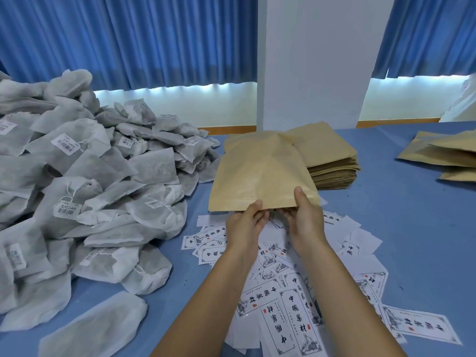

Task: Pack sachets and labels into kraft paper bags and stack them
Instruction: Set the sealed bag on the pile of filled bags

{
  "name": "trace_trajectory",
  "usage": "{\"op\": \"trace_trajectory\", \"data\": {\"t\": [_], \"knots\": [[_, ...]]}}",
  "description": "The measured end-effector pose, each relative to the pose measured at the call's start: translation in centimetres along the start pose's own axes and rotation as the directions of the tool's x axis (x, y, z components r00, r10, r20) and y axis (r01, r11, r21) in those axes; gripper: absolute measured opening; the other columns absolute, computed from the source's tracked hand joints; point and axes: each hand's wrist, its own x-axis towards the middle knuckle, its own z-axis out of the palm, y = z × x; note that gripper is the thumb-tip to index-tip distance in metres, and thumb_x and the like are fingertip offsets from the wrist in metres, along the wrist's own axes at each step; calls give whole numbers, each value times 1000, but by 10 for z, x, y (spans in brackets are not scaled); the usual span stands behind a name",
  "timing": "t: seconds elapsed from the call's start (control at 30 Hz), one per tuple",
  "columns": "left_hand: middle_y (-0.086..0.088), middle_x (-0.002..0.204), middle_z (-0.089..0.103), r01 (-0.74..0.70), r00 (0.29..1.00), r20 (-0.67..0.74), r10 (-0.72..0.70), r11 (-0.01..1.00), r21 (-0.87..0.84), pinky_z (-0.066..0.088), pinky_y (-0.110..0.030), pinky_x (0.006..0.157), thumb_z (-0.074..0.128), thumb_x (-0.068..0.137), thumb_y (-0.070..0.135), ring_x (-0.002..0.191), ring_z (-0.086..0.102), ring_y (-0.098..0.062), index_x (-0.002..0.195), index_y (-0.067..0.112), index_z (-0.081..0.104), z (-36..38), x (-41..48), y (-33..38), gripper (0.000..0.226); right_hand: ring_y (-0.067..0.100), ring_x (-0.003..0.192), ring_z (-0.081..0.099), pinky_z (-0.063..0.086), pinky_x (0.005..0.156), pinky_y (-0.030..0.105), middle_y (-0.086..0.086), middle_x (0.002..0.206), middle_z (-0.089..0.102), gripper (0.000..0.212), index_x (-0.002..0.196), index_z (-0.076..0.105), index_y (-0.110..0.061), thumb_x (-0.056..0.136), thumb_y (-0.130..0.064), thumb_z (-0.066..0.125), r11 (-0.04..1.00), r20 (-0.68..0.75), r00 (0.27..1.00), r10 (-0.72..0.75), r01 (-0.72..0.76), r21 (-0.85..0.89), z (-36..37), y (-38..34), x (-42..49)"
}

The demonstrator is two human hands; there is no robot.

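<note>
A kraft paper bag (260, 171) is held above the table, its near edge toward me. My left hand (244, 225) pinches that edge from below left, and my right hand (304, 217) grips it at the right with the thumb on top. Under my hands lies a scatter of white printed labels (291, 300). A large heap of grey-white sachets (85, 191) with barcode tags fills the left side of the table. A stack of flat empty kraft bags (332, 161) sits just behind the held bag.
The table has a blue cloth (412, 207). Several kraft bags (445, 155) lie piled at the far right. A white pillar (311, 60) and blue curtains (128, 39) stand behind the table.
</note>
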Motion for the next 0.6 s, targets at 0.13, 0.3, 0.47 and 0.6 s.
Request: {"op": "trace_trajectory", "data": {"t": [0.13,0.3,0.47,0.6], "knots": [[-13,93,67,7,1000,-21,-6,999,48,56,-24,67,58,89,3,78,69,-20,90,1,59,0,0,1,2,10,67,65,52,56,25,2,83,67,16,85,63,-14,97,-19,54,983,-81,993,-83,69,-168,-1,4,5],[-15,108,66,-72,988,-126,85,992,107,56,-22,59,63,90,10,79,68,-22,116,0,57,-4,4,12,29,11,55,62,52,51,24,2,75,64,19,78,59,-18,96,-19,54,971,-86,994,-60,38,-235,-5,4,7],[-19,102,65,-58,981,-176,80,990,130,55,-23,53,62,89,5,69,68,-23,115,-7,56,-5,4,15,28,14,37,59,45,37,19,8,79,65,12,91,57,-11,98,-18,49,954,-86,996,-26,-1,-301,-4,6,3],[-20,85,64,-107,967,-215,134,985,133,54,-26,47,45,99,20,54,69,-24,107,-2,53,-4,7,19,25,20,45,65,45,36,21,13,95,64,33,125,46,-14,98,-2,32,897,36,997,-73,82,-435,1,3,-3]]}}
